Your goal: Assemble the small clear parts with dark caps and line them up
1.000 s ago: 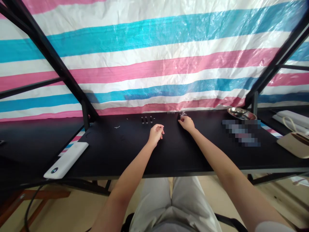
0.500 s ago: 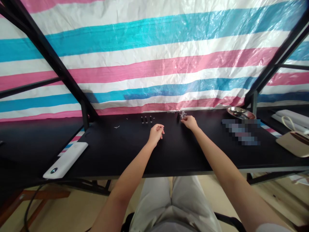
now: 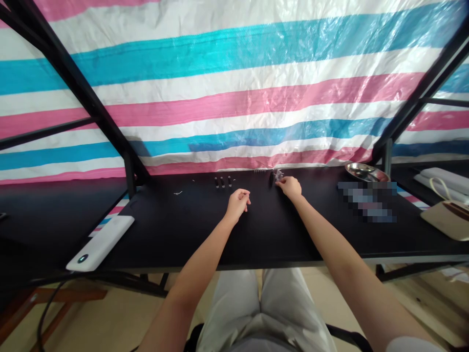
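My left hand (image 3: 238, 202) hovers over the middle of the black table, fingers curled in and thumb against them; whatever they hold, if anything, is hidden. Farther right, my right hand (image 3: 290, 187) has its fingertips pinched at the edge of a small heap of clear and silvery pieces (image 3: 279, 174), too small to name. A short black piece (image 3: 271, 179) is just left of that heap. Beyond my left hand lie three small black bars with pale ends (image 3: 222, 182), side by side. Several tiny silvery pieces (image 3: 259, 171) form a row near the back edge.
A white power bank (image 3: 100, 244) lies at the table's left end. At the right are a shiny metal dish (image 3: 366, 172), a blurred-out patch and a beige bag (image 3: 447, 217). Thin white scraps (image 3: 178, 192) lie left of the bars. Striped sheeting (image 3: 234, 107) hangs behind the black table (image 3: 176, 230).
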Demonstrator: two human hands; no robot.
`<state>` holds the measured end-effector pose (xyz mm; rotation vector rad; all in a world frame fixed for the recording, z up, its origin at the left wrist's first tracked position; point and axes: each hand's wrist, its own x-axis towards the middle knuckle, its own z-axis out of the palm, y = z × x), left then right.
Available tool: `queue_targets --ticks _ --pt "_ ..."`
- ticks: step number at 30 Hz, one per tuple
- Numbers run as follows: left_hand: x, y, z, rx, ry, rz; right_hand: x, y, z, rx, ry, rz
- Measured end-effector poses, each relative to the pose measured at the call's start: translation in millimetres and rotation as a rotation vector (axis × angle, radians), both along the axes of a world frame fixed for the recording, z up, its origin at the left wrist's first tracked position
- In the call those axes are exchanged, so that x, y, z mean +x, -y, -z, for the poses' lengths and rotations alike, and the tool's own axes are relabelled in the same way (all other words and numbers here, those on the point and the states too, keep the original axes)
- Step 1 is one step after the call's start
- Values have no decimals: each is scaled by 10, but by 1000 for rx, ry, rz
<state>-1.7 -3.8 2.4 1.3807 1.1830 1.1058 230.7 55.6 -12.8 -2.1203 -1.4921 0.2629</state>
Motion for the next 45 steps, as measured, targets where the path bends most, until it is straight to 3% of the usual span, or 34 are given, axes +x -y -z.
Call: queue_targets --ticks 17,24,27,31,33,36,41,45 --pt "4 21 -41 -17 -1 -6 63 34 -30 -47 -36 -77" --pt "12 18 -35 -5 -14 3 -20 314 -159 -56 32 -176" --pt "13 14 -13 24 -46 12 -201 473 -238 94 -13 -273" --pt "-51 -1 -25 128 -215 -38 -447 603 -239 318 -113 -596" --pt "-123 -29 -76 180 -343 -132 -513 628 -184 350 -94 -660" --pt "-243 -115 -204 148 -512 -261 -544 638 -95 347 -52 -690" --pt "-313 -313 -403 78 -903 -216 -561 651 -60 351 -60 -719" --pt "-272 -444 -453 131 -1032 -221 -575 656 -65 339 -61 -724"
